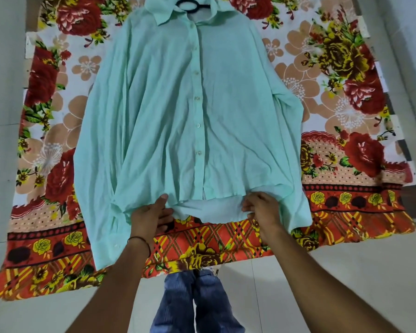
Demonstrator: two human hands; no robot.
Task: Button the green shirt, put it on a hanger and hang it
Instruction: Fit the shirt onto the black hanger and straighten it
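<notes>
The green shirt (pixel 173 111) lies face up and spread flat on a flowered blanket, collar at the far end, its front placket closed by several buttons. A black hanger (pixel 190 4) sticks out at the collar, mostly hidden inside the shirt. My left hand (pixel 150 213) grips the bottom hem left of the placket, thumb on top of the cloth. My right hand (pixel 262 207) pinches the hem on the right side, where the cloth is bunched. Both sleeves lie along the shirt's sides.
The flowered blanket (pixel 346 116) covers the pale tiled floor (pixel 346 284). My legs in blue jeans (pixel 195 304) stand at the blanket's near edge. Walls rise at the left and right edges of the view.
</notes>
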